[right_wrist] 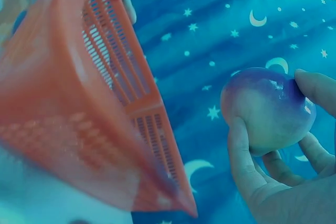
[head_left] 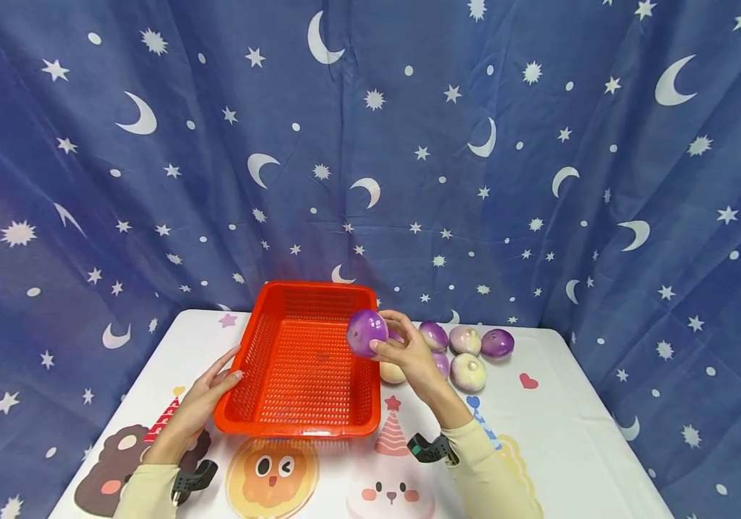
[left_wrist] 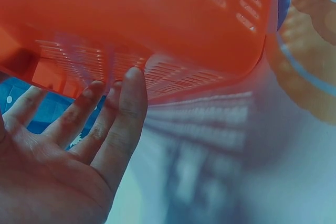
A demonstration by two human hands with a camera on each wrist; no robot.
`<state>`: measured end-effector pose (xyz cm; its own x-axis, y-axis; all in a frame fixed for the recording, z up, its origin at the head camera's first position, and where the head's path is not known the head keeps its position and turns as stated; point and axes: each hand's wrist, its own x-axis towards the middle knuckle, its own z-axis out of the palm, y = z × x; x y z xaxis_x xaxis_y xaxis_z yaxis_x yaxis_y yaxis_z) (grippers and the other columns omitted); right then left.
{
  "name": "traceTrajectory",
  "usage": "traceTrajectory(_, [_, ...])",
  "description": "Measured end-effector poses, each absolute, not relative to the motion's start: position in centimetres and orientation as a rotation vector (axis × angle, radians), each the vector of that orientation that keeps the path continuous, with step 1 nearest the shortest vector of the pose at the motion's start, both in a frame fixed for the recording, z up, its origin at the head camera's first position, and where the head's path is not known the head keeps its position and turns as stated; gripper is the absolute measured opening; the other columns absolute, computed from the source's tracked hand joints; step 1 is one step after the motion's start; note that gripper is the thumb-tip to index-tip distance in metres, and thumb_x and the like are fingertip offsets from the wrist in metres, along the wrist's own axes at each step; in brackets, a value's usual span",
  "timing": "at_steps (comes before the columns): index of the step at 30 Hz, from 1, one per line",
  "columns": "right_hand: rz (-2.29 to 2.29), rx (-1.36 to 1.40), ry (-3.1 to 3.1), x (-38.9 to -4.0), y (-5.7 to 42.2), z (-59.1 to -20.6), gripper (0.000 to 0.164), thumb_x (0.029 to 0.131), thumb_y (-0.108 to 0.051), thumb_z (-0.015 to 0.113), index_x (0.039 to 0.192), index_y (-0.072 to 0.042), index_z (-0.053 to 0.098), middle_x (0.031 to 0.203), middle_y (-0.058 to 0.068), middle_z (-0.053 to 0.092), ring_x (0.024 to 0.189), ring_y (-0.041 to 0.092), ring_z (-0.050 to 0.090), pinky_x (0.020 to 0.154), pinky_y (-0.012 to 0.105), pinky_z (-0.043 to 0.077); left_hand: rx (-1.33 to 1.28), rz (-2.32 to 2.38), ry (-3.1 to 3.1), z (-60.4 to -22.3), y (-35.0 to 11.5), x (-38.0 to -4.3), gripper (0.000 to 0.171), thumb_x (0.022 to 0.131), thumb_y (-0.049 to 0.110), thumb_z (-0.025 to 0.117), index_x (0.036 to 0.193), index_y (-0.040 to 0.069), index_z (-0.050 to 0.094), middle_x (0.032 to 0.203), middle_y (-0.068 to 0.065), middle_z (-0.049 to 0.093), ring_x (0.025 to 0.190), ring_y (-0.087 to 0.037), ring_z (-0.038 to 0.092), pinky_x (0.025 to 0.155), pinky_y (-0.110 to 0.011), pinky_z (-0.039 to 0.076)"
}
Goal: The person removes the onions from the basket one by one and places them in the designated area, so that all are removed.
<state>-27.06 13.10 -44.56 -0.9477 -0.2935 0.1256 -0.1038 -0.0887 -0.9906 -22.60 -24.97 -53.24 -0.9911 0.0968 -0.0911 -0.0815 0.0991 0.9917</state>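
My right hand grips a glossy purple onion between thumb and fingers, holding it over the right rim of a red plastic basket. From the right wrist view, the onion shows a purple top fading to a pale underside. My left hand is at the basket's left side, its thumb at the rim. In the left wrist view its fingers are nearly straight, with fingertips right at the slotted outer wall. The basket's perforated floor shows no onions on it.
Several purple and whitish onions lie on the table to the right of the basket, some partly hidden behind my right hand. A white tablecloth with cartoon prints covers the table. A blue curtain with moons and stars hangs behind.
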Motion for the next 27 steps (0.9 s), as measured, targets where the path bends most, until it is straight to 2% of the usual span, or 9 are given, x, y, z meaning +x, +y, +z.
traceTrajectory(4, [-2.176, -0.400, 2.057, -27.0, 14.6, -45.2, 0.056, 0.088, -0.006, 0.070, 0.138, -0.014, 0.046, 0.139, 0.016, 0.048, 0.110, 0.020, 0.065, 0.089, 0.047, 0.057, 0.030, 2.011, 2.228, -53.0, -25.0, -22.7, 0.064, 0.101, 0.035, 0.053, 0.157, 0.030, 0.022, 0.151, -0.025, 0.039, 0.110, -0.015, 0.065, 0.086, -0.032, 0.058])
traceTrajectory(7, [-2.171, -0.363, 2.066, -27.0, 15.6, -45.9, 0.057, 0.088, -0.006, 0.071, 0.138, -0.013, 0.045, 0.138, 0.016, 0.048, 0.107, 0.018, 0.067, 0.087, 0.043, 0.059, 0.022, 2.011, 2.227, -53.0, -25.0, -22.8, 0.064, 0.101, 0.034, 0.054, 0.157, 0.030, 0.022, 0.151, -0.025, 0.040, 0.110, -0.016, 0.065, 0.086, -0.032, 0.058])
traceTrajectory(11, [-2.157, -0.274, 2.104, -26.7, 16.9, -46.8, 0.058, 0.087, -0.006, 0.071, 0.139, -0.013, 0.045, 0.137, 0.016, 0.047, 0.099, 0.013, 0.069, 0.080, 0.032, 0.060, -0.001, 2.011, 2.235, -53.2, -25.1, -22.8, 0.064, 0.100, 0.034, 0.055, 0.156, 0.031, 0.023, 0.150, -0.024, 0.042, 0.112, -0.017, 0.064, 0.087, -0.030, 0.056])
traceTrajectory(16, [-2.143, -0.211, 2.161, -26.1, 18.9, -47.1, 0.059, 0.088, -0.008, 0.070, 0.140, -0.014, 0.043, 0.138, 0.017, 0.045, 0.097, 0.010, 0.067, 0.079, 0.036, 0.059, -0.031, 1.995, 2.262, -53.5, -24.9, -22.8, 0.064, 0.100, 0.036, 0.055, 0.156, 0.032, 0.024, 0.150, -0.022, 0.043, 0.113, -0.019, 0.064, 0.091, -0.035, 0.056])
traceTrajectory(18, [-2.161, -0.193, 2.169, -25.9, 19.8, -47.1, 0.059, 0.088, -0.007, 0.069, 0.141, -0.013, 0.043, 0.137, 0.016, 0.045, 0.100, 0.010, 0.066, 0.080, 0.039, 0.060, -0.031, 1.995, 2.264, -53.6, -24.8, -22.8, 0.064, 0.100, 0.036, 0.055, 0.156, 0.033, 0.025, 0.150, -0.022, 0.044, 0.113, -0.019, 0.064, 0.090, -0.035, 0.057])
traceTrajectory(23, [-2.217, -0.094, 2.217, -25.7, 21.6, -47.0, 0.057, 0.090, -0.010, 0.069, 0.141, -0.014, 0.044, 0.133, 0.005, 0.047, 0.103, 0.008, 0.063, 0.085, 0.031, 0.058, -0.005, 2.003, 2.250, -53.5, -24.8, -22.8, 0.064, 0.100, 0.036, 0.054, 0.156, 0.032, 0.023, 0.149, -0.024, 0.042, 0.109, -0.015, 0.065, 0.087, -0.031, 0.057])
traceTrajectory(27, [-2.305, -0.015, 2.208, -25.5, 22.6, -46.6, 0.056, 0.091, -0.014, 0.069, 0.140, -0.015, 0.043, 0.132, -0.001, 0.047, 0.103, 0.007, 0.062, 0.085, 0.028, 0.057, -0.002, 2.012, 2.243, -53.2, -25.0, -22.7, 0.064, 0.100, 0.036, 0.054, 0.157, 0.031, 0.023, 0.149, -0.025, 0.041, 0.108, -0.016, 0.066, 0.085, -0.032, 0.058])
